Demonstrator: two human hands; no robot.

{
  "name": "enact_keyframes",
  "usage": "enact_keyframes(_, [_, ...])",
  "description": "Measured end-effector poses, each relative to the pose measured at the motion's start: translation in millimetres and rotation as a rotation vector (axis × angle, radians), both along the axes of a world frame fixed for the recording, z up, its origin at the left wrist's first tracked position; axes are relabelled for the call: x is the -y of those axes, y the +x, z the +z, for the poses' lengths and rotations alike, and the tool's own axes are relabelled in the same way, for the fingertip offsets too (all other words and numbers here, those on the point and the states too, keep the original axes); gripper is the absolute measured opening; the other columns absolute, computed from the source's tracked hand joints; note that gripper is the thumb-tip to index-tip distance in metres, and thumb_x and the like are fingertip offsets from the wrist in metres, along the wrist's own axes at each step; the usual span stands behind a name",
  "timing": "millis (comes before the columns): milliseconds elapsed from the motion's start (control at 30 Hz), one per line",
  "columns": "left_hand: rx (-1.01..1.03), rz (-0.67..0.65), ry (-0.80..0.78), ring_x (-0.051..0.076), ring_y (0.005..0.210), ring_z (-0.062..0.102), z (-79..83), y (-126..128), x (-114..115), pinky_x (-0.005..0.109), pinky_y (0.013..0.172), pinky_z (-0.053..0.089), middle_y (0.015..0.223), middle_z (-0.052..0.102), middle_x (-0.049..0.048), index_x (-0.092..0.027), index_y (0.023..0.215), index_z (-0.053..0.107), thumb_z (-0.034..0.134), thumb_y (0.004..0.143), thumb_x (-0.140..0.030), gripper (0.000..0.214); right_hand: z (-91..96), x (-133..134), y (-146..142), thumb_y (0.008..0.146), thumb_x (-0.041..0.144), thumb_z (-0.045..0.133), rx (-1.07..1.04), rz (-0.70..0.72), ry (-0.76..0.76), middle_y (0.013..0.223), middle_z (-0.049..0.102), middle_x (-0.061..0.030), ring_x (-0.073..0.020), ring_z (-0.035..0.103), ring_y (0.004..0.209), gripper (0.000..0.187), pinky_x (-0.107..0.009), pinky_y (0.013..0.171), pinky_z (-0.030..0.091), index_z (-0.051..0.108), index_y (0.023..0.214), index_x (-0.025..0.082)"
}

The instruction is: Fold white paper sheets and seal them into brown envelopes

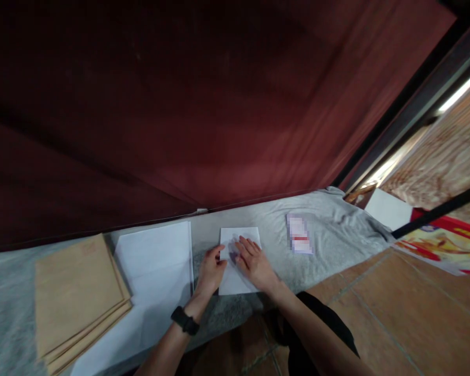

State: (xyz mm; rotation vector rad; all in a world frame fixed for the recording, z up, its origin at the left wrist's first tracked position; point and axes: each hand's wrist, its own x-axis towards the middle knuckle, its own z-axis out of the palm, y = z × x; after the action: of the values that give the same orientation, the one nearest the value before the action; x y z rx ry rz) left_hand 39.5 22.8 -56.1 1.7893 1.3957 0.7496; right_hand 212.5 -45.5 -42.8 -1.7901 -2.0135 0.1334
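Lying on the cloth-covered surface [337, 256], the white paper [235, 279] sits beneath the right hand [254, 263], which rests on it with fingers extended. The left hand [211, 269] is at the paper's left edge, fingers curved; whether it grips cannot be determined. Larger white sheets [159, 261] lie further left, beside stacked brown envelopes [80, 292]. A blurred item [300, 235] lies right of the paper.

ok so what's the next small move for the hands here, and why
I'd probably smooth the right hand across the small white paper toward its right edge: that hand already lies palm down on it, and the left hand is at the left edge, seemingly placed to steady it.
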Motion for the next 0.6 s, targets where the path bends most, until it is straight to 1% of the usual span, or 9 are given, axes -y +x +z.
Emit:
enact_keyframes(100, [-0.116,-0.018,0.043,0.019,0.083,0.068,2.7,-5,4,0.034,0.081,0.058,0.097,0.069,0.0067,-0.017,0.115,0.069,0.054,0.077,-0.008,0.041,-7.3,-2,-9,0.102,0.04,0.044,0.071,0.039,-0.032,0.157,0.04,-0.01,-0.0258,0.035,0.146,0.05,-0.047,0.119,0.031,0.046,0.148,0.021])
enact_keyframes(167, [-0.224,-0.012,0.142,0.021,0.089,0.068,6.1,-6,9,0.037,0.086,0.057,0.101,0.068,0.0085,-0.017,0.116,0.068,0.052,0.082,-0.01,0.039,-10.8,-2,-9,0.103,0.041,0.042,0.089,0.034,-0.04,0.158,0.039,-0.0104,-0.0258,0.035,0.146,0.052,-0.047,0.12,0.029,0.043,0.15,0.02])
enact_keyframes(200, [-0.276,-0.006,0.206,0.022,0.094,0.067,7.9,-4,12,0.039,0.09,0.056,0.106,0.068,0.0103,-0.017,0.118,0.067,0.049,0.086,-0.012,0.037,-12.0,-2,-9,0.103,0.041,0.041,0.094,0.031,-0.041,0.158,0.038,-0.0103,-0.0258,0.035,0.147,0.052,-0.047,0.121,0.029,0.042,0.151,0.02])
enact_keyframes(267, [-0.348,-0.007,0.332,0.026,0.112,0.063,10.6,3,17,0.042,0.1,0.051,0.122,0.064,0.0149,-0.015,0.127,0.063,0.044,0.094,-0.02,0.039,-13.4,-2,-8,0.103,0.042,0.041,0.106,0.029,-0.043,0.159,0.036,-0.0098,-0.0261,0.034,0.147,0.054,-0.048,0.121,0.027,0.04,0.152,0.02])
enact_keyframes(333, [-0.366,-0.092,0.42,0.027,0.132,0.051,10.8,16,20,0.043,0.11,0.044,0.142,0.054,0.0167,-0.013,0.137,0.055,0.038,0.099,-0.026,0.044,-14.0,-2,-9,0.103,0.04,0.04,0.126,0.033,-0.056,0.16,0.033,-0.0096,-0.0275,0.031,0.148,0.055,-0.049,0.122,0.024,0.037,0.154,0.02])
enact_keyframes(400, [-0.369,-0.237,0.471,0.025,0.144,0.038,7.7,29,20,0.042,0.117,0.036,0.154,0.044,0.0143,-0.013,0.146,0.046,0.036,0.101,-0.032,0.05,-14.5,-2,-11,0.102,0.038,0.041,0.153,0.03,-0.074,0.161,0.031,-0.0098,-0.0296,0.028,0.15,0.058,-0.053,0.123,0.021,0.031,0.156,0.021])
enact_keyframes(467, [-0.408,-0.329,0.491,0.023,0.148,0.032,1.8,38,18,0.043,0.12,0.031,0.157,0.041,0.013,-0.013,0.151,0.039,0.034,0.102,-0.039,0.055,-15.7,-3,-12,0.1,0.036,0.043,0.174,0.02,-0.091,0.162,0.029,-0.0101,-0.0307,0.026,0.15,0.062,-0.056,0.123,0.018,0.024,0.158,0.023])
enact_keyframes(533, [-0.468,-0.326,0.497,0.024,0.148,0.031,-5.2,39,15,0.046,0.121,0.027,0.158,0.039,0.0139,-0.012,0.152,0.037,0.031,0.102,-0.044,0.059,-17.9,-3,-13,0.1,0.034,0.042,0.182,0.013,-0.094,0.162,0.029,-0.0104,-0.0304,0.027,0.15,0.064,-0.056,0.123,0.018,0.021,0.159,0.022])
enact_keyframes(600, [-0.521,-0.293,0.507,0.024,0.149,0.03,-11.1,36,12,0.045,0.123,0.024,0.159,0.036,0.0147,-0.011,0.152,0.037,0.029,0.102,-0.047,0.062,-21.1,-3,-10,0.101,0.033,0.039,0.176,-0.002,-0.075,0.162,0.029,-0.0109,-0.0284,0.027,0.15,0.062,-0.051,0.123,0.02,0.022,0.159,0.018])
